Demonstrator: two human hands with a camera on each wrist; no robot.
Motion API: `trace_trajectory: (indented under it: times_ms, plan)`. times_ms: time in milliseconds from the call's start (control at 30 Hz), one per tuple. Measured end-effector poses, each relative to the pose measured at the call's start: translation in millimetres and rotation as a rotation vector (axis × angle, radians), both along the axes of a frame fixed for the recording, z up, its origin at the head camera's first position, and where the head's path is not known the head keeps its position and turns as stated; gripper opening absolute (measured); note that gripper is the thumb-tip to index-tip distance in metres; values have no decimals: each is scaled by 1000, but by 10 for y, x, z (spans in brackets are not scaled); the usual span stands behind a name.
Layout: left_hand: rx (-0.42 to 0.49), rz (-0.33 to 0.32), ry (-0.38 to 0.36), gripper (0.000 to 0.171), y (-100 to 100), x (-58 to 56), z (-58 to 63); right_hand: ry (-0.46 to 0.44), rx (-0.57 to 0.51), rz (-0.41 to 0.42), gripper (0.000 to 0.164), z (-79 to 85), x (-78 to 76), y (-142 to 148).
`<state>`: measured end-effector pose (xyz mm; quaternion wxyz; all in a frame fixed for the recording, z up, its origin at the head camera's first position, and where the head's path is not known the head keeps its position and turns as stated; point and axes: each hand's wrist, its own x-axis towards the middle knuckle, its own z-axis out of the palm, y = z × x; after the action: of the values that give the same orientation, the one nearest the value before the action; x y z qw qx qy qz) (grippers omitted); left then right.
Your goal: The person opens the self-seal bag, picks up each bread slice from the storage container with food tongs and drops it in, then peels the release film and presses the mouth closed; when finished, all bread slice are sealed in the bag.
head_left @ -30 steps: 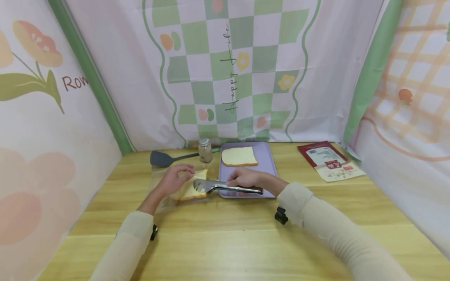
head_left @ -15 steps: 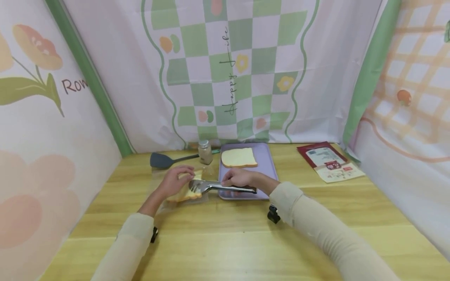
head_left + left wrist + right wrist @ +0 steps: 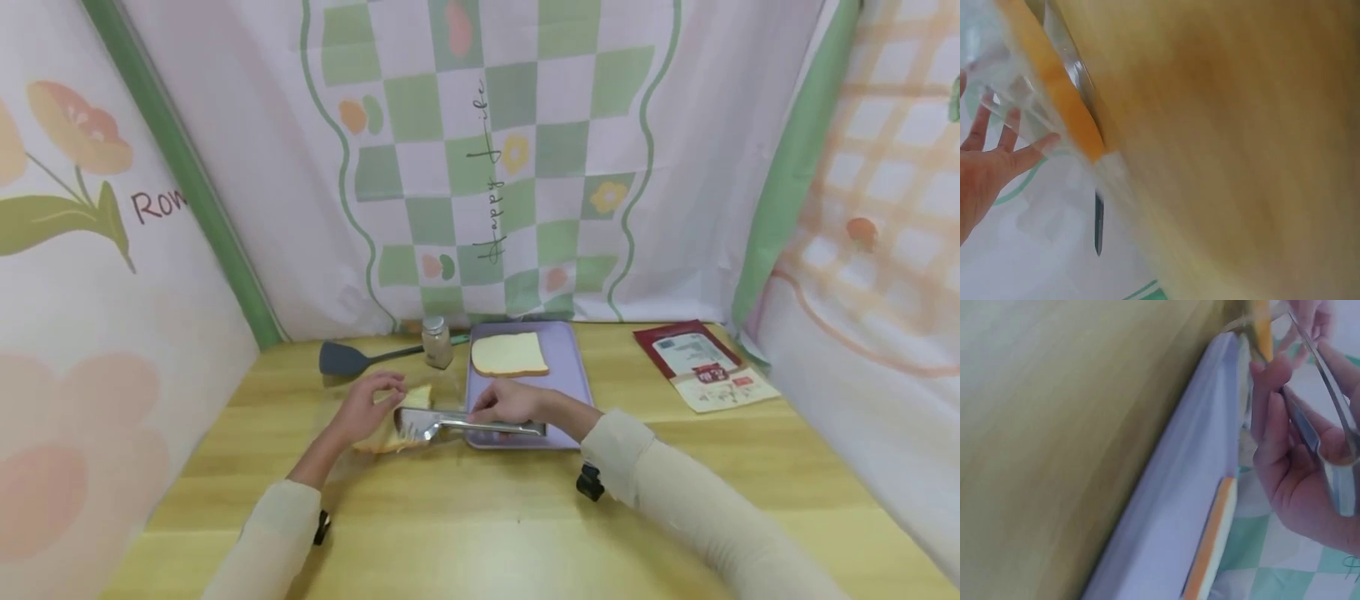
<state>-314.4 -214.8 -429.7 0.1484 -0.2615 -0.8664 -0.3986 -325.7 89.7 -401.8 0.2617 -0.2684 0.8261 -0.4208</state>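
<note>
In the head view my left hand [image 3: 367, 408] holds a clear plastic bag [image 3: 1029, 106] with its fingers at the film. Inside the bag lies sliced bread [image 3: 418, 398], its orange crust showing in the left wrist view. My right hand [image 3: 504, 402] grips metal tongs [image 3: 453, 421] around the middle, thumb and fingers on the two arms. The tongs' heads reach left over the bread, close beside my left fingertips. One bread slice [image 3: 510, 354] lies flat on the far part of a purple tray [image 3: 566, 387], under and beyond my right hand.
Behind the bag lies a dark spatula [image 3: 343, 359], its handle passing behind a glass jar [image 3: 437, 343] with a silver lid. A red and cream packet [image 3: 708, 371] lies flat at the right. Patterned cloth [image 3: 498, 167] hangs along the table's back edge.
My right hand has moved left, bringing the tongs further over the bagged bread. My left hand stays at the bag. The head view has tilted up slightly.
</note>
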Motion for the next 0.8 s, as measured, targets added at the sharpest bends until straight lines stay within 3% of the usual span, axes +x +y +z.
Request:
trace_trajectory:
  times_ms: [167, 333, 467, 667, 800]
  plan:
    - [32, 6, -23, 7, -19, -30, -53, -1, 34, -15, 23, 126, 87, 81]
    - [67, -11, -133, 9, 2, -7, -61, -23, 27, -88, 27, 194, 218, 213]
    - [76, -21, -153, 12, 20, 1, -69, -14, -5, -131, 30, 193, 334, 373]
    - [52, -23, -197, 15, -43, -22, -15, 21, -57, -97, 33, 315, 401, 688]
    - [39, -12, -214, 13, -95, -22, -6, -31, -65, -97, 39, 389, 415, 975]
